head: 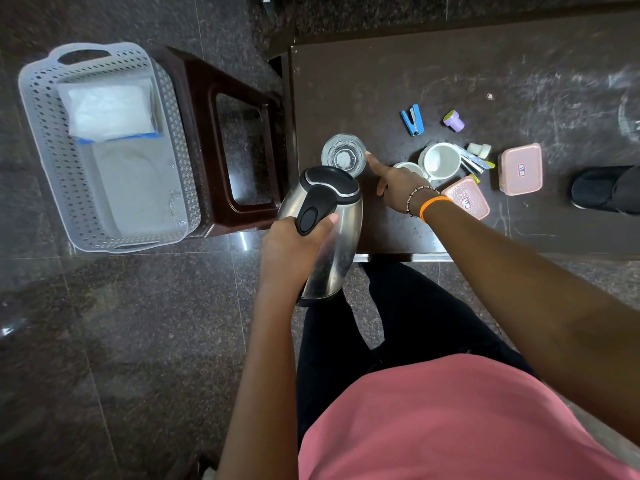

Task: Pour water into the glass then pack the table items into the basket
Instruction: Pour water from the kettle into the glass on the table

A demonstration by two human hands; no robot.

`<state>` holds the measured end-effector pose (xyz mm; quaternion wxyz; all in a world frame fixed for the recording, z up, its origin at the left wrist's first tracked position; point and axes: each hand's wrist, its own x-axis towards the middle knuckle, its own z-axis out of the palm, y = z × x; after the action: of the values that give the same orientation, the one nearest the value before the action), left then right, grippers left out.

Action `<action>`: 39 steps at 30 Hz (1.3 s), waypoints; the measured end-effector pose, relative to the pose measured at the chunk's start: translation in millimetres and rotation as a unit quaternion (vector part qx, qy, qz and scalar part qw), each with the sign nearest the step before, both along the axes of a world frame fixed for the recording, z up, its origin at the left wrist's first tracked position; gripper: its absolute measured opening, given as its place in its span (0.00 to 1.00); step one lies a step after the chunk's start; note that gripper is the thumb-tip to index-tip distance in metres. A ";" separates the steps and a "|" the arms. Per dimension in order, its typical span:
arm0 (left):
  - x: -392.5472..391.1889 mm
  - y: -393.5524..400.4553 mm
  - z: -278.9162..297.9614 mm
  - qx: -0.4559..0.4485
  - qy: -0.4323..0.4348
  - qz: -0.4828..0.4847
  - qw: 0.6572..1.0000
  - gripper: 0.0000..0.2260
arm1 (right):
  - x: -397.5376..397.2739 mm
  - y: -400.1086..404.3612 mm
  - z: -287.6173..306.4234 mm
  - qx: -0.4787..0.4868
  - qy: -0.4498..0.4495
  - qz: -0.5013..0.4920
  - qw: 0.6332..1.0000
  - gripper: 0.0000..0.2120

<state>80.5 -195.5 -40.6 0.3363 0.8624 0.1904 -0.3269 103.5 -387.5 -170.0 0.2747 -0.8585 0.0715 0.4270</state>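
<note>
Kettle (332, 237), steel with black lid, tilts over the clear glass (343, 154), left hand (294, 240) fingers grasping its handle, right hand (398, 185) fingers released.

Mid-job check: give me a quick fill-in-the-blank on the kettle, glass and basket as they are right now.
1. The left hand grips the steel kettle by its black ____.
2. The right hand touches the side of the clear ____.
3. The white basket stands on the ____, beside a brown stool.
4. Two lidded pink ____ lie on the table near the white mug.

Missing words: handle; glass; floor; boxes
</note>
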 end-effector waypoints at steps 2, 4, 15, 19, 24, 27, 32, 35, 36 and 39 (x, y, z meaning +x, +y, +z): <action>0.1 -0.3 -0.1 -0.002 0.000 -0.001 1.000 0.21 | 0.3 -1.1 -0.8 -0.002 0.001 0.002 1.000 0.36; 0.3 -0.3 -0.2 -0.001 0.000 -0.001 1.000 0.21 | 0.6 -1.6 -0.8 -0.002 0.001 0.004 1.000 0.36; 3.9 -0.1 -0.6 -0.002 0.005 0.003 1.000 0.20 | 3.8 -5.8 -1.2 -0.023 -0.023 0.032 0.999 0.35; 5.0 0.0 -1.1 0.001 0.006 -0.004 1.000 0.20 | 8.1 -6.0 -4.9 -0.039 -0.026 0.044 0.998 0.36; 5.4 1.1 -1.1 0.005 0.010 -0.005 1.000 0.20 | 10.7 -3.1 -10.7 -0.060 -0.033 0.051 0.996 0.34; 6.2 0.9 -0.1 0.005 0.010 -0.003 1.000 0.20 | 12.0 -2.1 -14.0 -0.066 -0.028 0.056 0.996 0.34; 6.7 0.3 0.8 0.007 0.010 -0.004 1.000 0.21 | 13.5 -3.9 -15.6 -0.061 -0.025 0.057 0.996 0.34; 7.5 0.0 -0.2 0.006 0.013 -0.002 1.000 0.21 | 13.8 -3.9 -16.3 -0.062 -0.020 0.056 0.996 0.33; 7.7 -0.3 -0.7 0.005 0.014 -0.001 1.000 0.21 | 13.9 -3.8 -16.4 -0.062 -0.021 0.055 0.996 0.33; 7.7 -0.8 -1.9 0.004 0.013 0.001 1.000 0.20 | 13.2 -3.6 -16.5 -0.063 -0.024 0.059 0.996 0.33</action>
<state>88.2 -196.3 -42.5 0.3305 0.8592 0.1972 -0.3372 116.7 -391.1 -186.5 0.1958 -0.8871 0.0411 0.4160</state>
